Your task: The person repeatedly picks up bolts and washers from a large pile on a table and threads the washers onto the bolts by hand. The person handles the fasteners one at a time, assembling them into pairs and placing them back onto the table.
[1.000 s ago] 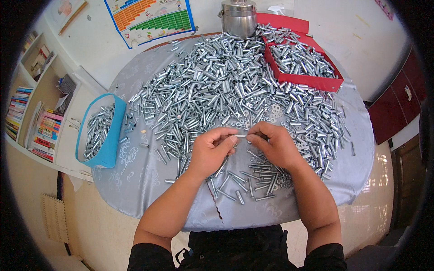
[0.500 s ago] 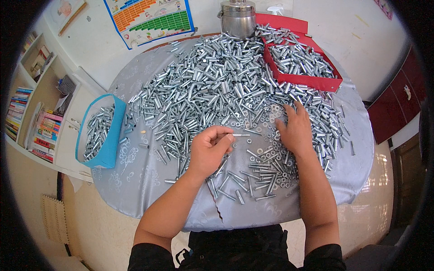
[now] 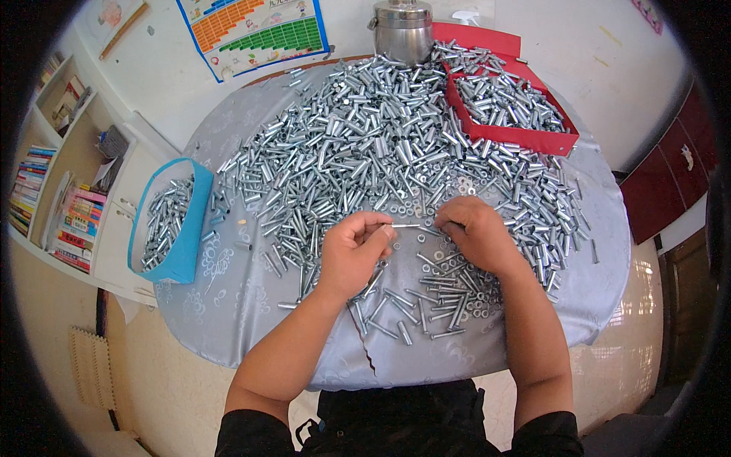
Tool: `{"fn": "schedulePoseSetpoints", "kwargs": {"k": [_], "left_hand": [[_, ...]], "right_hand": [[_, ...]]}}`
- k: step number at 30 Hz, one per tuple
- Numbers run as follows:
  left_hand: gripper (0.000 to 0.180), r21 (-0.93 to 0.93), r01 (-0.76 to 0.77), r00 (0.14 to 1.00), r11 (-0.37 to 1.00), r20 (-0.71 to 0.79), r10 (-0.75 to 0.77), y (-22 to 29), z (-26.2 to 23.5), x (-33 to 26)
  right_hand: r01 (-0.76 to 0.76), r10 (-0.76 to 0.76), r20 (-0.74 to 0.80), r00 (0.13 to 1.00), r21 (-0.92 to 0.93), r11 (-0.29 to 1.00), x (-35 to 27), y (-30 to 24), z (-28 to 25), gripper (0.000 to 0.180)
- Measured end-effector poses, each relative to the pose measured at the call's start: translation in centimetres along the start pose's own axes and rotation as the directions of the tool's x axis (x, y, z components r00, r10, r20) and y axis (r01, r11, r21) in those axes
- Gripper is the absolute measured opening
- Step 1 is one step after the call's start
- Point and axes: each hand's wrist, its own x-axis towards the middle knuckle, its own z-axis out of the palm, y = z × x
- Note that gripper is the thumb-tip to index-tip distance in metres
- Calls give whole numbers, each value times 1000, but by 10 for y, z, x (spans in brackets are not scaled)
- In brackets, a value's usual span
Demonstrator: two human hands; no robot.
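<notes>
My left hand (image 3: 355, 247) pinches a thin silver bolt (image 3: 405, 225), its threaded end pointing right. My right hand (image 3: 478, 232) is just beyond that tip, with thumb and fingers drawn together; whatever they hold is too small to make out. A gap separates the fingers from the bolt. Loose washers (image 3: 465, 186) lie past my right hand, and small nuts (image 3: 421, 238) are scattered between and below both hands. Closer to me lies a spread of long bolts (image 3: 445, 300). A large heap of metal sleeves and bolts (image 3: 358, 129) covers the tabletop behind my hands.
On the left stands a blue open box (image 3: 183, 255) partly filled with metal sleeves. A red box (image 3: 525, 139) full of similar parts is at the back right, beside a steel pot (image 3: 402, 34). The grey tablecloth (image 3: 221, 320) has a tear near the front edge.
My right hand has moved left from the washers to beside the bolt tip, its fingers closing together. My left hand and the bolt have stayed nearly still.
</notes>
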Motion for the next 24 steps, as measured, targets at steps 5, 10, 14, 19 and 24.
{"fn": "schedulePoseSetpoints", "kwargs": {"k": [5, 10, 14, 19, 24], "left_hand": [[14, -16, 4, 1000, 1000, 1, -4, 1, 1, 1], [14, -46, 18, 1000, 999, 0, -18, -1, 1, 2], [14, -23, 25, 999, 999, 25, -24, -1, 0, 2], [15, 21, 20, 999, 1000, 36, -20, -3, 0, 2], [18, -60, 72, 996, 996, 60, -68, 0, 1, 2]], "right_hand": [[-235, 237, 27, 971, 287, 929, 2, -27, -3, 19], [-233, 219, 78, 972, 275, 933, 1, -29, -3, 23], [-201, 193, 56, 980, 250, 947, 1, -30, -2, 22], [-69, 70, 4, 998, 226, 972, 1, -26, 3, 21], [-326, 320, 67, 945, 286, 901, 2, -34, 1, 23]]}}
